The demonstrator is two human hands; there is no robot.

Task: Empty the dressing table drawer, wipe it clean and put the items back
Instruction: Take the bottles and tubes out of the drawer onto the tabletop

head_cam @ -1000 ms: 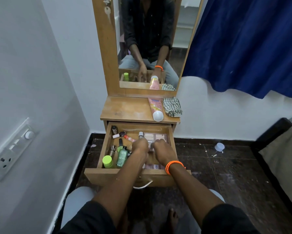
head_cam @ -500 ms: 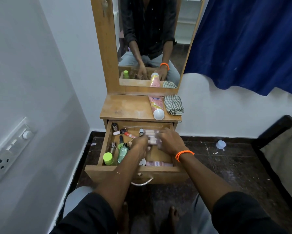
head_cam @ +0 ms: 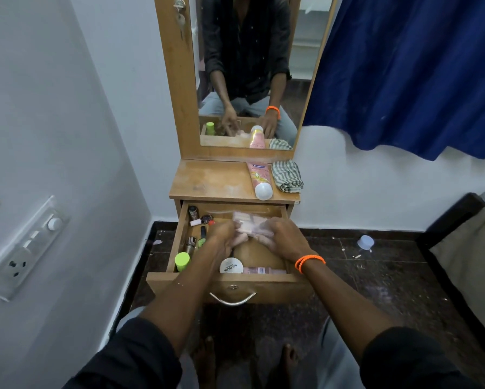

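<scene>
Over the open drawer (head_cam: 179,242), our left hand (head_cam: 221,237) and right hand (head_cam: 284,241) gripping a blurred pink packet (head_cam: 249,224) between them, lifted above the drawer's back half, bottles (head_cam: 192,242) at the drawer's left

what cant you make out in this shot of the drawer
- Pink packet, head view: motion-blurred, its print unreadable; whether the left hand and right hand have a grip on it is unclear.
- Drawer floor under both hands and forearms: hidden.
- Small bottles at the drawer's left: too small to read.
- Pink tube label on the tabletop: too small to read.
</scene>
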